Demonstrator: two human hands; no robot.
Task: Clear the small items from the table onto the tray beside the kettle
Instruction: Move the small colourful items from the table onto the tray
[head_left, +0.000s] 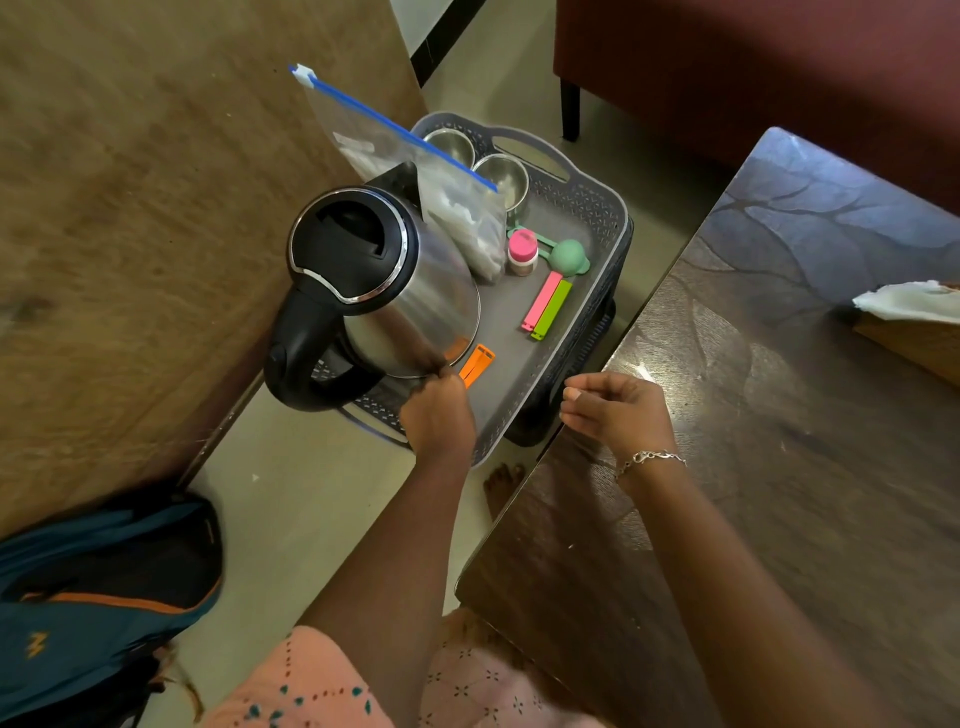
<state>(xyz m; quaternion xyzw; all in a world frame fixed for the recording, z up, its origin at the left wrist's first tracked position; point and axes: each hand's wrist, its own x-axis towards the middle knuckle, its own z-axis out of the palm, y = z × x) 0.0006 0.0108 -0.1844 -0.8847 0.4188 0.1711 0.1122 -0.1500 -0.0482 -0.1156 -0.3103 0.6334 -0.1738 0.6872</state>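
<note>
A grey plastic tray (587, 208) sits low between two tables with a steel kettle (379, 291) standing on it. On the tray lie an orange clip (477, 365), a pink clip (541, 301), a green clip (554, 310), a pink-capped bottle (522, 252), a green measuring spoon (567, 256), two steel bowls (503, 179) and a zip bag (441, 182). My left hand (437, 413) reaches over the tray's near end, fingers curled, tips at the kettle's base beside the orange clip's near end; a grip is unclear. My right hand (615, 410) hovers at the dark table's corner, loosely curled, holding nothing.
The dark glossy table (779, 441) fills the right side, with a brown box holding white paper (914, 312) at its far edge. A wooden surface (130, 234) stands on the left. A blue backpack (104, 587) lies on the floor. A red sofa (753, 67) is behind.
</note>
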